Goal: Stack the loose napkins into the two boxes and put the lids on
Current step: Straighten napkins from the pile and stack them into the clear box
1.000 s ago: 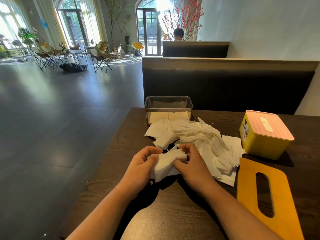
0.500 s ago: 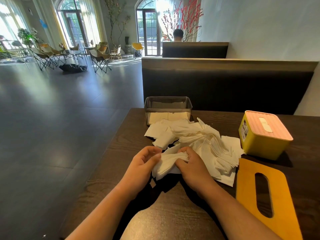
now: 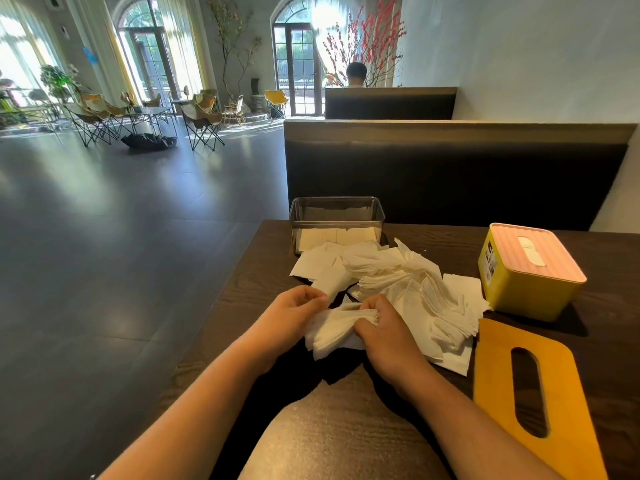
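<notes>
Bright window glare, dim foreground, fisheye edges

Two boxes (image 3: 336, 221) (image 3: 519, 292), two lids (image 3: 550, 258) (image 3: 571, 393), two hands (image 3: 287, 320) (image 3: 384, 337), one heap of napkins (image 3: 415, 289).

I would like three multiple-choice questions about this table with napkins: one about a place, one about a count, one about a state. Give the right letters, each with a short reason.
1. Where does the flat orange lid with the oval slot lie?
A. On the dark wooden table, nearer to the camera than the yellow box with the pink ribbed lid
B. On the floor
C. In a hand

2. How many of the two boxes carry a lid?
A. None
B. One
C. Two

3. What do the left hand and the right hand do?
A. Rest flat
B. Lift a box
C. Grip one bundle of white paper napkins

Key:
1 A, it lies flat at the near right of the table.
2 B, the clear plastic box stands open and only the yellow one is closed.
3 C, fingers of both hands curl round the bundle.
</notes>
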Available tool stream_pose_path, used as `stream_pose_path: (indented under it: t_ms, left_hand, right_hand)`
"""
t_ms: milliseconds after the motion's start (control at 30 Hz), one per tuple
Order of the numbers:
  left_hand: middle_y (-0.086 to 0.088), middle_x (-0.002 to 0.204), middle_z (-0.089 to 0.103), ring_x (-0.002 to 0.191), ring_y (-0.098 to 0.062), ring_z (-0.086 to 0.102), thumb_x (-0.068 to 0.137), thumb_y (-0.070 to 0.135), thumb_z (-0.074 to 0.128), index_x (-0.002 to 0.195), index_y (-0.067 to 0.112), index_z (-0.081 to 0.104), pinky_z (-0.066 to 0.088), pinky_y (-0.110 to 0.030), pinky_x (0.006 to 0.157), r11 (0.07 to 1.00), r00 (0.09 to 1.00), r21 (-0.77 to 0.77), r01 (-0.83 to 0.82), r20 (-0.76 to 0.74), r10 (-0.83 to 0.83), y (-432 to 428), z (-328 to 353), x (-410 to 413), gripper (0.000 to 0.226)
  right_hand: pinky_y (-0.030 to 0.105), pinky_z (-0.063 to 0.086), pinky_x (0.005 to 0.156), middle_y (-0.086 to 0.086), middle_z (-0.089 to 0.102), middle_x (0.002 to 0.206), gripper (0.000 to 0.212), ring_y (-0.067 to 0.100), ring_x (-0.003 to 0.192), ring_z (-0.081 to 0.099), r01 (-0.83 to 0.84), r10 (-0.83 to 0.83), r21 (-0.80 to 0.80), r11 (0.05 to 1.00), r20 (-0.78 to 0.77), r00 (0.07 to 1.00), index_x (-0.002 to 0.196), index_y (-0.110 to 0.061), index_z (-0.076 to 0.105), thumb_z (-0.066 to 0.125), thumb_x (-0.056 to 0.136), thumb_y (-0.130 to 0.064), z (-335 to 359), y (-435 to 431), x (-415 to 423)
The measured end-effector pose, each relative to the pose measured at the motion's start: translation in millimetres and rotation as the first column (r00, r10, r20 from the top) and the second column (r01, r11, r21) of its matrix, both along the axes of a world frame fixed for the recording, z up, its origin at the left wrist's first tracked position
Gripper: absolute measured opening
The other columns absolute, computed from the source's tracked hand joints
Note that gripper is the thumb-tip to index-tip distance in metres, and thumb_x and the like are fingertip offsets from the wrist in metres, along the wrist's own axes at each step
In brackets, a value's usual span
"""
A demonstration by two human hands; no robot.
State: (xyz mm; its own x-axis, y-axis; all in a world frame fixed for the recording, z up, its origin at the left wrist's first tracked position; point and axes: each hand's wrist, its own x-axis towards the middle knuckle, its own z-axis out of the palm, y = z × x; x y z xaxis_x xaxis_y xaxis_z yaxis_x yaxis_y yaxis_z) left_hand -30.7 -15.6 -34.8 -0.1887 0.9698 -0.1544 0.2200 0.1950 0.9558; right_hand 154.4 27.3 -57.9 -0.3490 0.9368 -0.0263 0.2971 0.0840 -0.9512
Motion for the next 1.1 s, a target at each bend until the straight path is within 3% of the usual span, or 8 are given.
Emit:
stream_pose_path:
  t_ms: [100, 233, 400, 600, 800, 933, 1100]
  left_hand:
    - [0.007, 0.101, 0.079, 0.094, -0.007, 0.071, 0.098, 0.042, 0.07, 0.106, 0.026, 0.079, 0.049, -0.021, 0.08, 0.99, 0.992, -0.102, 0.1, -0.068, -0.108, 12, 8, 3, 0.02]
    - [0.006, 0.084, 0.077, 0.071, 0.0, 0.068, 0.1, 0.031, 0.069, 0.099, 0.017, 0.08, 0.051, -0.017, 0.067, 0.976, 0.988, -0.173, 0.134, -0.051, -0.144, 21, 15, 12, 0.017]
    - [-0.013, 0.109, 0.078, 0.09, -0.016, 0.069, 0.101, 0.024, 0.067, 0.103, 0.014, 0.081, 0.058, -0.037, 0.09, 0.969, 0.983, -0.23, 0.095, -0.13, -0.127, 28, 13, 9, 0.017]
    - [-0.001, 0.086, 0.073, 0.076, -0.012, 0.06, 0.103, 0.021, 0.063, 0.099, 0.014, 0.081, 0.049, -0.026, 0.073, 0.989, 0.954, -0.141, 0.046, -0.287, -0.086, 27, 14, 4, 0.021]
    - [0.001, 0.095, 0.075, 0.093, -0.018, 0.067, 0.104, 0.024, 0.057, 0.1, 0.02, 0.079, 0.054, -0.031, 0.087, 0.979, 0.874, -0.155, 0.131, -0.449, -0.188, 24, 26, -8, 0.023]
    - [-0.001, 0.112, 0.074, 0.11, -0.019, 0.067, 0.109, 0.027, 0.052, 0.113, 0.023, 0.077, 0.05, -0.034, 0.101, 0.952, 0.867, -0.187, 0.242, -0.398, -0.299, 15, 27, -5, 0.025]
    - [0.007, 0.116, 0.073, 0.112, -0.011, 0.066, 0.111, 0.024, 0.048, 0.12, 0.028, 0.075, 0.048, -0.029, 0.103, 0.956, 0.908, -0.138, 0.259, -0.301, -0.29, 12, 24, 1, 0.029]
  right_hand:
    - [0.033, 0.047, 0.075, -0.001, 0.064, 0.094, 0.012, 0.014, 0.085, 0.056, -0.007, 0.007, 0.004, 1.0, -0.008, 1.0, 0.095, -0.026, 0.055, 0.057, 0.094, -0.014, -1, 0, 1]
    - [0.033, 0.052, 0.08, 0.0, 0.069, 0.101, 0.011, 0.017, 0.094, 0.064, -0.006, 0.006, -0.004, 1.0, -0.023, 1.0, 0.101, -0.027, 0.058, 0.06, 0.095, -0.018, -1, -1, 2]
    - [0.025, 0.05, 0.077, -0.001, 0.067, 0.101, 0.011, 0.011, 0.09, 0.06, -0.011, 0.012, 0.032, 0.999, -0.016, 1.0, 0.105, -0.027, 0.058, 0.062, 0.097, -0.02, -3, 1, 4]
    - [0.026, 0.048, 0.074, 0.003, 0.065, 0.099, 0.01, 0.01, 0.084, 0.055, -0.01, 0.012, 0.039, 0.999, -0.041, 0.999, 0.101, -0.024, 0.057, 0.063, 0.096, -0.017, -7, 1, 3]
    - [0.019, 0.049, 0.07, -0.004, 0.067, 0.099, 0.017, 0.008, 0.086, 0.059, 0.019, -0.016, 0.024, 1.0, -0.097, 0.995, 0.106, -0.026, 0.057, 0.064, 0.096, -0.015, -6, 1, 3]
    - [0.015, 0.054, 0.075, -0.007, 0.06, 0.12, 0.038, 0.008, 0.105, 0.063, 0.023, -0.023, 0.001, 1.0, -0.108, 0.994, 0.125, -0.034, 0.049, 0.067, 0.096, -0.015, -3, 1, 4]
    - [0.02, 0.055, 0.081, -0.01, 0.053, 0.127, 0.049, 0.01, 0.108, 0.062, -0.005, 0.005, -0.001, 1.0, -0.081, 0.997, 0.133, -0.039, 0.042, 0.065, 0.097, -0.016, -1, 0, 5]
